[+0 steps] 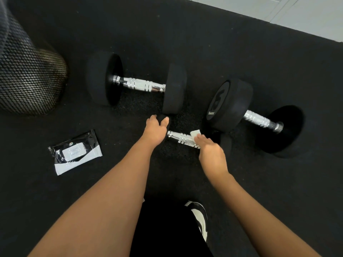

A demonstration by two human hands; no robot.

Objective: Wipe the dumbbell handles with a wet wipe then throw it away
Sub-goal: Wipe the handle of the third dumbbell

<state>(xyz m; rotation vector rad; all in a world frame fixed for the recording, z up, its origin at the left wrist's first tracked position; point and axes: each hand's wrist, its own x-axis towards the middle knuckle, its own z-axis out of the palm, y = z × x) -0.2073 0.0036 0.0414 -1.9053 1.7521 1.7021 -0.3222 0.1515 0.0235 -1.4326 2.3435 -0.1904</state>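
We are crouching over the black rubber floor (259, 182), our black-and-white shoe (201, 219) nearest. Our right hand (211, 154) is curling its grip around a white wet wipe (194, 134), pressing it on the small dumbbell's chrome handle (181, 137). Our left hand (155, 129) is gripping that dumbbell's black end. Beyond, two larger black dumbbells (137, 84) (256, 117) are lying.
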